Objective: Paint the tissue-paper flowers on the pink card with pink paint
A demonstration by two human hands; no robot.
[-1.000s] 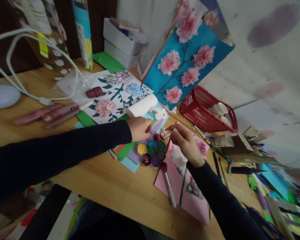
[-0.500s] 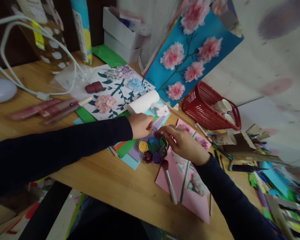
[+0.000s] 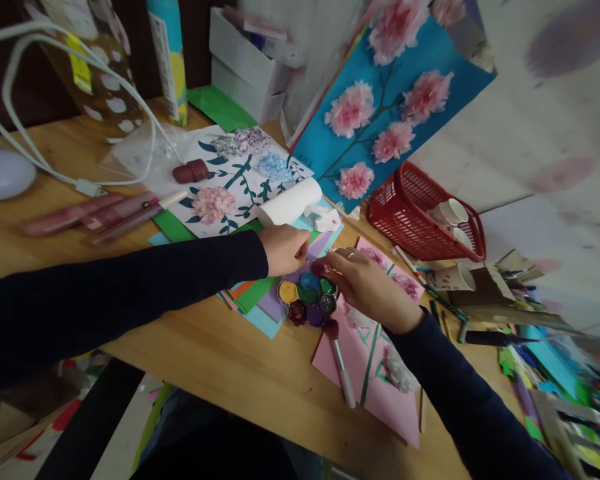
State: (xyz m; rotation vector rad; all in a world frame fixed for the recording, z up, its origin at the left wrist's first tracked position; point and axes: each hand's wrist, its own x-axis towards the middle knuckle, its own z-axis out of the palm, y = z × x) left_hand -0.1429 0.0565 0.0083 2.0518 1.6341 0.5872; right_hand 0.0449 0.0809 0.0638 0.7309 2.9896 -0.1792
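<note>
Paint pots point(image 3: 307, 295) just below both hands. Left hand point(image 3: 286, 250) curled closed, contents hidden. Right hand point(image 3: 357, 273) bent over pots' upper edge, grip can't tell; brush point(image 3: 341, 367) below it on pink card point(image 3: 385, 400).

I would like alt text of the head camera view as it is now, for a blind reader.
The right hand reaches over a ring of paint pots, with the left hand closed beside it. A brush lies across pink paper with flowers; behind stand a blue flower picture and a red basket.
</note>
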